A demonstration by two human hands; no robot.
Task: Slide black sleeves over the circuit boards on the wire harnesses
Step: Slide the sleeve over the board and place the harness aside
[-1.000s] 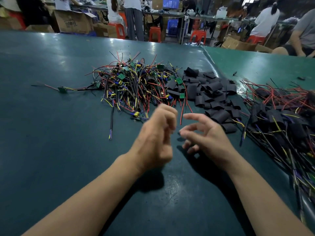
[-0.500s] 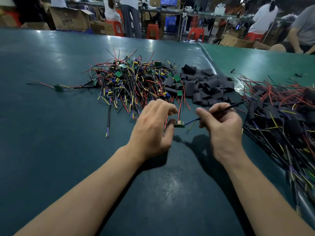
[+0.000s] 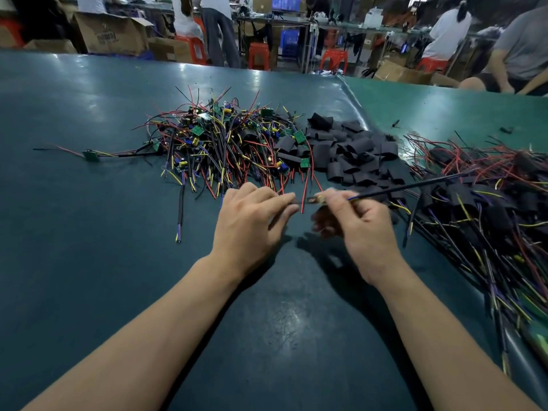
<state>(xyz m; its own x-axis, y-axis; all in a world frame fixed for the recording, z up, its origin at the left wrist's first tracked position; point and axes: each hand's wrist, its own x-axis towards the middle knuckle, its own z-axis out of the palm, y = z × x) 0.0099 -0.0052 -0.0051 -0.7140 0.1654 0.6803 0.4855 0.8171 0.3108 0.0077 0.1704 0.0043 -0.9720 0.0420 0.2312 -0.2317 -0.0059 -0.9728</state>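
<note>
My left hand and my right hand meet above the green table. The right hand pinches a wire harness near its small circuit board; the black cable runs up to the right and red wires hang between the hands. The left hand's fingertips pinch something thin and dark at the board's left end; blur hides what it is. Behind lie a pile of bare harnesses with green boards and a heap of black sleeves.
On the right lies a pile of harnesses wearing black sleeves. One single harness lies apart at the left. A table seam runs at the back right. People, cardboard boxes and red stools stand beyond the table.
One second ago both hands held nothing. Then the right hand took a harness, and now both hands hold it level between them, a little farther from me.
</note>
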